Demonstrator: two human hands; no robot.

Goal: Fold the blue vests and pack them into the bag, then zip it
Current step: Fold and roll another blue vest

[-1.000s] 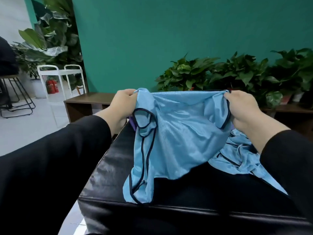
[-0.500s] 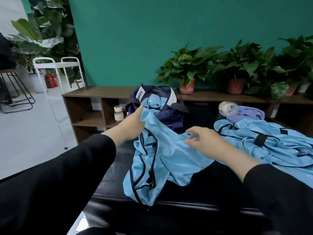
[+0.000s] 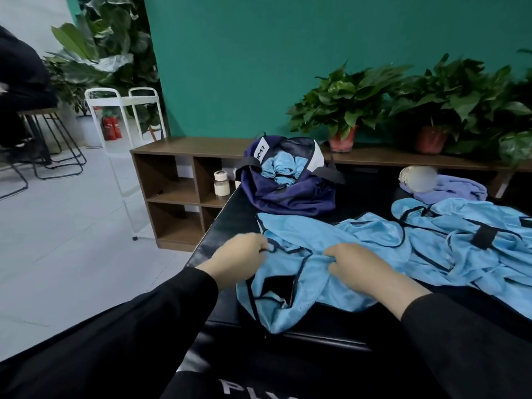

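1. Blue mesh fabric with dark piping, a sports vest (image 3: 299,280), now lies spread on the black glossy desk (image 3: 227,223) at about six o'clock in the view; a second ago both hands held it up in the air by its top edge.
2. At about seven o'clock, the left hand (image 3: 239,259) rests on the vest's left edge with its fingers curled round the dark trim; the picture is blurred there, so how firm the hold is cannot be told.
3. Just right of it, at about five o'clock, the right hand (image 3: 359,267) bunches a fold of the cloth under bent fingers and thumb.
4. Straight ahead at twelve o'clock, the navy fabric bag (image 3: 288,191) sits open on the desk, with several rolled blue vests (image 3: 280,168) already showing in its mouth.
5. Off at three o'clock, a loose heap of unfolded blue vests (image 3: 466,243) lies on the desk, touching the vest in hand.
6. Lowering the vest flat probably means folding of this one is starting; the heap and the unzipped bag suggest much of the task remains.
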